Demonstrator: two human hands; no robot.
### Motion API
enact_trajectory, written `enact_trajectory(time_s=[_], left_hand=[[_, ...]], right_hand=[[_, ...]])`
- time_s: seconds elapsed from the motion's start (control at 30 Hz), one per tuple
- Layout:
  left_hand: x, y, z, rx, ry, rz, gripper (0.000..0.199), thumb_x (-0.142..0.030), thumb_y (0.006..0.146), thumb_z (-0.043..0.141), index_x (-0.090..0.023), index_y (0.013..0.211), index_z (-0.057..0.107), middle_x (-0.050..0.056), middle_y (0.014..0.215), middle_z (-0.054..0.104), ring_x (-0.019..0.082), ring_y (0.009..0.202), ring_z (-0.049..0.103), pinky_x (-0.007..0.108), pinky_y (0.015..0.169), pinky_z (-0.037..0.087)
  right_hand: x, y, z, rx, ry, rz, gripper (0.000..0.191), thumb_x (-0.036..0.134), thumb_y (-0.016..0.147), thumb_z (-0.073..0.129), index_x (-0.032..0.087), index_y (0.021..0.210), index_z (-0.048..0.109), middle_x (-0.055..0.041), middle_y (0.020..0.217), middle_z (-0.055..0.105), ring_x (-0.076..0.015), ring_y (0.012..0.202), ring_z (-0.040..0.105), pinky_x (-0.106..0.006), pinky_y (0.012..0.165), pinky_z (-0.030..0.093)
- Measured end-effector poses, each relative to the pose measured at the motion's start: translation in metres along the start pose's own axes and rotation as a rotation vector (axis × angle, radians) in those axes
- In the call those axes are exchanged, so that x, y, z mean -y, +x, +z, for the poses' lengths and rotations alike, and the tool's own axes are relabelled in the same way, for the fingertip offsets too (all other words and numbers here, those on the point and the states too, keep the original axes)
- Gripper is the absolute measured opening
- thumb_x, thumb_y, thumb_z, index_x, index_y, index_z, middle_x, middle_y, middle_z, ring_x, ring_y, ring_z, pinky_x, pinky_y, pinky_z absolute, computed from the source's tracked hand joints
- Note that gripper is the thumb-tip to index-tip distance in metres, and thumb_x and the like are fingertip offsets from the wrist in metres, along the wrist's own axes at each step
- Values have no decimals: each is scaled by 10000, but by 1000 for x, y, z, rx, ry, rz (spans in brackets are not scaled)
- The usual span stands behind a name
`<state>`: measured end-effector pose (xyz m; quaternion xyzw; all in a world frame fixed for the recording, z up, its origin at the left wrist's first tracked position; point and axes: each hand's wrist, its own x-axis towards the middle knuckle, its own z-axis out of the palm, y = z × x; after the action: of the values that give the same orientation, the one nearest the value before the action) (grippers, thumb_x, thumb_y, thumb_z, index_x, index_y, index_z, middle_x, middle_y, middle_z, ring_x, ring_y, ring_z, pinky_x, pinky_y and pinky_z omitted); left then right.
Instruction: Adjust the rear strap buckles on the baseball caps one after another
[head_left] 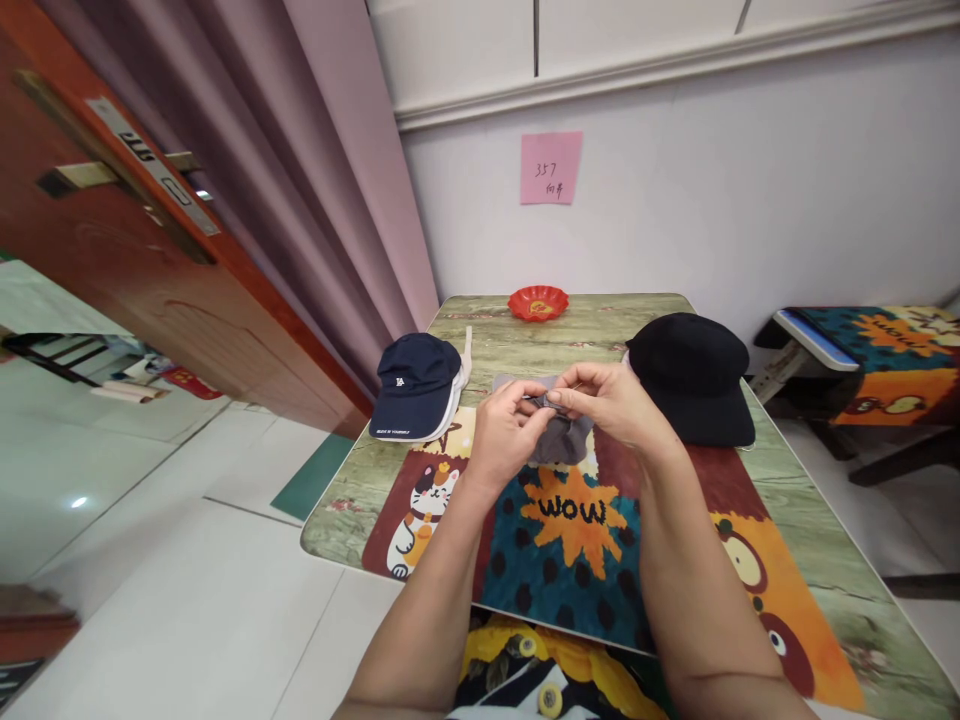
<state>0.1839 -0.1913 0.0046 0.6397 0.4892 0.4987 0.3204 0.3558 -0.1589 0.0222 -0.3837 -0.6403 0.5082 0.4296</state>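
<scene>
Over the middle of the table, both of my hands meet at a grey cap [561, 442], pinching a dark strap-like part of it between fingertips. My left hand [510, 425] grips from the left with thumb and fingers together. From the right, my right hand [604, 398] closes thumb and forefinger on the same spot. My fingers hide much of that part. Left of the hands lies a navy cap [411, 375] with small white lettering, on top of a whitish cap [454, 405] with a pale strap sticking up. A black cap [690, 375] rests beside my right hand.
A red scalloped dish [538, 303] stands near the table's [592, 335] back edge. Beneath my arms spreads a colourful printed mat [517, 560]. A pink note [551, 168] hangs on the wall. At left are a curtain and a wooden door [187, 270]; another table [817, 338] is at right.
</scene>
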Motion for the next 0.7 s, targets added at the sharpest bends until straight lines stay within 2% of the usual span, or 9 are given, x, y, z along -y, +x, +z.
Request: enact_trajectory(time_s=[0.23,0.33,0.47,0.6,0.7], left_hand=[[4,1,-1,56,-79,-30,158,-238,797,710,-195,947,685,28,770,701,159,679,694,248,626,567],[9,3,-3,31,-209,-109,224,-288,777,747,-181,953,658,5,708,684,156,654,699,262,654,585],[15,4,-7,-30,-375,-209,343,-304,697,818,-166,943,624,-27,645,669,139,603,683,239,618,557],[17,4,-10,-6,-461,-240,354,-260,675,823,-156,948,622,-16,673,690,141,648,704,247,674,560],[18,4,-9,5,-478,-228,346,-264,686,812,-150,965,643,3,716,708,148,690,717,266,723,576]], right_hand=[[-6,5,5,-30,8,-24,414,538,697,827,151,757,692,7,629,614,-112,566,516,-242,526,412],[-12,9,7,-67,12,-61,412,502,699,841,158,874,700,-10,728,666,-128,621,584,-249,570,473],[-10,7,2,81,-141,-114,490,421,715,850,193,1130,722,-50,917,740,-181,791,668,-300,711,539],[-7,4,-2,97,-349,-209,379,328,782,799,250,1150,752,-56,1145,751,-209,969,679,-321,827,517],[-9,6,1,74,-394,-222,328,327,809,777,252,1128,765,-50,1080,770,-208,922,691,-311,786,510]])
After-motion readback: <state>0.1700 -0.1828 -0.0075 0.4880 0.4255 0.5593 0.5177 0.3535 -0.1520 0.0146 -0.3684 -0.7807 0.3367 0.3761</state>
